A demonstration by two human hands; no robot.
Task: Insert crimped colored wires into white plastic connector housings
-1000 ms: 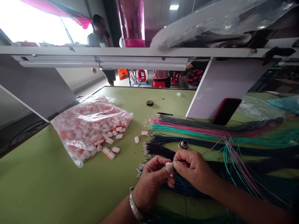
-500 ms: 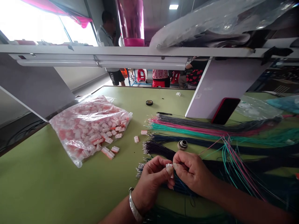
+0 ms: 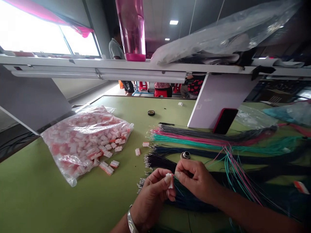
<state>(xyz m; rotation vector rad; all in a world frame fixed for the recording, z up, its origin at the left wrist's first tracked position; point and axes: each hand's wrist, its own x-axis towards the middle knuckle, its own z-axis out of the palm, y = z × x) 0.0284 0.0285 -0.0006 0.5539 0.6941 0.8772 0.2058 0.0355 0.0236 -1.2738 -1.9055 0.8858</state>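
My left hand [image 3: 155, 189] pinches a small white plastic connector housing [image 3: 169, 182] between thumb and fingers, above the wire bundles. Close against its right side, my right hand [image 3: 198, 178] has thumb and forefinger closed on a thin wire; a bit of red shows at the fingertips, but most of the wire is covered. Whether its tip sits inside the housing I cannot tell. Beyond the right hand, pink and green wires [image 3: 233, 171] fan out over the dark ones. Bare metal terminals [image 3: 141, 185] of a dark bundle end beside my left hand.
A clear bag of connector housings [image 3: 85, 142] lies on the green table at left, several spilling out. Straight bundles of green wires [image 3: 175, 139] and dark wires stretch rightward. Behind them are a tape roll [image 3: 151, 113], a metal ring-shaped part [image 3: 186, 155], and a phone [image 3: 225, 120] against the shelf support.
The view has shifted, so most things appear lower and further left. My hands stay together; a little more of the housing shows and the right fingertips sit slightly apart from the left thumb.
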